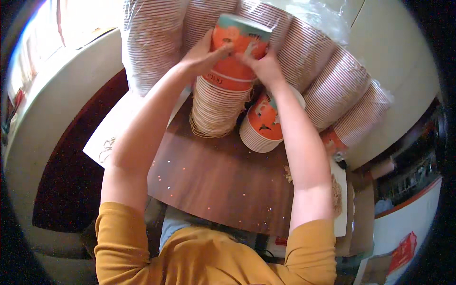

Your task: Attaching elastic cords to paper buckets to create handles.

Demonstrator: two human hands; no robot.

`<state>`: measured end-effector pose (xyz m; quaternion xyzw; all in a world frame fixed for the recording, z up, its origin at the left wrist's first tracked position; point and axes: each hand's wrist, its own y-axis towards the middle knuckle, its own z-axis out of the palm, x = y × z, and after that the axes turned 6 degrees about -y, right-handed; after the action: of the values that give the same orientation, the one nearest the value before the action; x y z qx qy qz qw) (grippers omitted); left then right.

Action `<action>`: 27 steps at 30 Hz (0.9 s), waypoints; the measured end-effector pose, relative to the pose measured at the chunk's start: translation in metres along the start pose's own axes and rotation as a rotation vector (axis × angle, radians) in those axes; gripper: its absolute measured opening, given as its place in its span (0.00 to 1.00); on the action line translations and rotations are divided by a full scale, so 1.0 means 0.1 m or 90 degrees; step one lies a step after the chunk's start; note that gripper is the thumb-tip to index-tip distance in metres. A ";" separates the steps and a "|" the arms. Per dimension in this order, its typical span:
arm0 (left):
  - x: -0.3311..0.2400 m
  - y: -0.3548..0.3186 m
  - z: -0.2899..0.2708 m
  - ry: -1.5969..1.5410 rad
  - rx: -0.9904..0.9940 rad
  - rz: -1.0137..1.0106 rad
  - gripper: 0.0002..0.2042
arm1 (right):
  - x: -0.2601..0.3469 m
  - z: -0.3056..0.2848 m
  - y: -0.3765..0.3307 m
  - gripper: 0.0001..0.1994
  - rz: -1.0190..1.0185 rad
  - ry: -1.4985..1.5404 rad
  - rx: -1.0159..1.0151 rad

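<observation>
An upside-down paper tub (240, 35), orange with a teal band, is on top of a tall stack of tubs (218, 107). My left hand (203, 54) grips its left side, the thumb across the front. From the right, my right hand (263, 69) holds it too, its thumb on the orange wall. Thin tan string loops hang round the rims of the stack below. Beside it to the right stands a shorter stack of the same upturned tubs (262, 124), partly behind my right forearm.
Tall plastic-wrapped stacks of tubs (152, 47) line the back, curving round to the right (337, 88). The brown table (213, 175) bears small scattered specks. String loops (107, 148) lie on white board at left; a tan string bundle (337, 194) lies at the right edge.
</observation>
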<state>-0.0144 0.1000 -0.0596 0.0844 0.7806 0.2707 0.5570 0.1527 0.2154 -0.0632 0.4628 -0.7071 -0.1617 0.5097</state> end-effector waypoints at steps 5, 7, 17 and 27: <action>0.74 -0.23 0.03 -0.025 -0.061 0.093 0.38 | 0.19 -0.11 -0.32 0.44 0.096 -0.196 0.148; 0.80 -0.36 -0.10 0.095 -0.073 0.005 0.39 | 0.43 -0.31 -0.41 0.39 0.188 -0.333 0.210; 0.54 -1.35 1.29 0.135 0.011 0.065 0.37 | 0.03 -0.84 -1.24 0.14 -0.052 -0.597 0.084; 1.17 -0.93 2.23 0.153 -0.192 -0.084 0.60 | -0.11 -0.71 -1.06 0.12 0.048 -0.496 0.007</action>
<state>0.1633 0.1458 -0.2565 -0.0841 0.7959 0.3556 0.4828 0.2675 0.1863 -0.1134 0.3430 -0.8651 -0.3023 0.2064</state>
